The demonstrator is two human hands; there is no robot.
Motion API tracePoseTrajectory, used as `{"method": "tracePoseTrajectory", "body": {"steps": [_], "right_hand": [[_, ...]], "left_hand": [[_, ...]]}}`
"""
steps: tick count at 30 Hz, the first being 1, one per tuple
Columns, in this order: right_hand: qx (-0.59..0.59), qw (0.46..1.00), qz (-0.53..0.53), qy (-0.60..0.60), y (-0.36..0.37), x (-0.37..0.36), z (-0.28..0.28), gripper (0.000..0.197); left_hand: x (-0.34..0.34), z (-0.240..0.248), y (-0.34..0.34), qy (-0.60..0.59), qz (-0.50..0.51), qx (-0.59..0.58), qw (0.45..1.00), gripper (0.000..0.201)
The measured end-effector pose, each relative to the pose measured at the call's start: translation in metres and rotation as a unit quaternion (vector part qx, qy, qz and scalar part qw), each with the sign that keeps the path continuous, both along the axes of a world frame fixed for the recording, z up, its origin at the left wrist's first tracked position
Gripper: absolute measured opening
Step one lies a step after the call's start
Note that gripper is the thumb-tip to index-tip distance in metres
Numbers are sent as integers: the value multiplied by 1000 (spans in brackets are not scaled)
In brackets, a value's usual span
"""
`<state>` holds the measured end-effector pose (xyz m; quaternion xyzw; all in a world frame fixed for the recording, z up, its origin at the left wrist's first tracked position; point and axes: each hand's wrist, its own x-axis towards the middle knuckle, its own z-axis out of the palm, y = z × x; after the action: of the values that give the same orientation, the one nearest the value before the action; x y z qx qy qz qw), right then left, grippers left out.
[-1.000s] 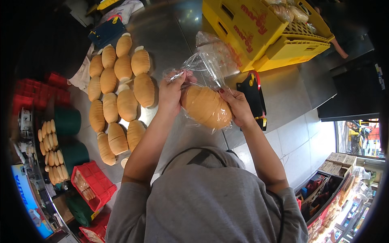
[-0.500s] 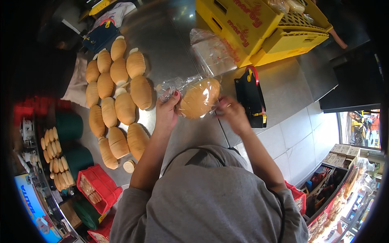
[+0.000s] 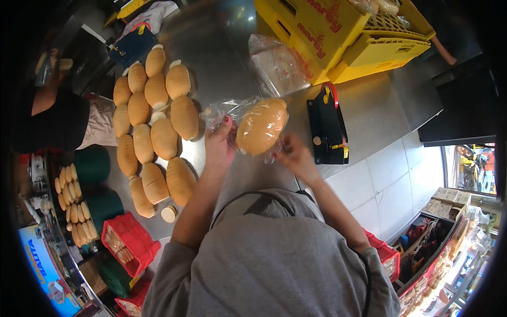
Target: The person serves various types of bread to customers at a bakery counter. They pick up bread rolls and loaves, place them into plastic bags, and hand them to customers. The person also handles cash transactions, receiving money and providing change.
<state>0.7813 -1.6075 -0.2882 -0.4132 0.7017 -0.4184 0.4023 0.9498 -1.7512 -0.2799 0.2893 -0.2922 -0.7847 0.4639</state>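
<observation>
A loaf of bread (image 3: 262, 126) lies inside a clear plastic bag (image 3: 237, 109), held over the metal table in front of me. My left hand (image 3: 220, 143) is closed on the bag's gathered end, left of the loaf. At the loaf's lower right, the fingers of my right hand (image 3: 297, 157) pinch the bag's other edge. Right of that hand stands a dark bag-neck tape sealer (image 3: 326, 124) with a red top. Several sliced loaves (image 3: 163, 138) lie in rows to my left, with a small bread end (image 3: 169, 214) nearest me.
Beyond my hands lies a stack of clear bags (image 3: 277, 66), beside yellow crates (image 3: 338, 39). A second sealer (image 3: 133, 46) stands at the far left. Another person's arm (image 3: 46, 95) shows at the left edge. Red crates (image 3: 129, 243) sit below the table's left side.
My right hand has moved slightly left and down, against the bag's edge. The bagged loaf has turned a little. At the left, another person has come into clearer view.
</observation>
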Motion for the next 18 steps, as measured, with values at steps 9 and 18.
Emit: {"method": "tracePoseTrajectory", "body": {"steps": [9, 18], "right_hand": [[-49, 974, 211, -70, -58, -40, 109, 64], [-217, 920, -30, -324, -57, -14, 63, 18]], "left_hand": [[-20, 92, -32, -181, -331, -346, 859, 9], [30, 158, -59, -84, 93, -346, 930, 32]]}}
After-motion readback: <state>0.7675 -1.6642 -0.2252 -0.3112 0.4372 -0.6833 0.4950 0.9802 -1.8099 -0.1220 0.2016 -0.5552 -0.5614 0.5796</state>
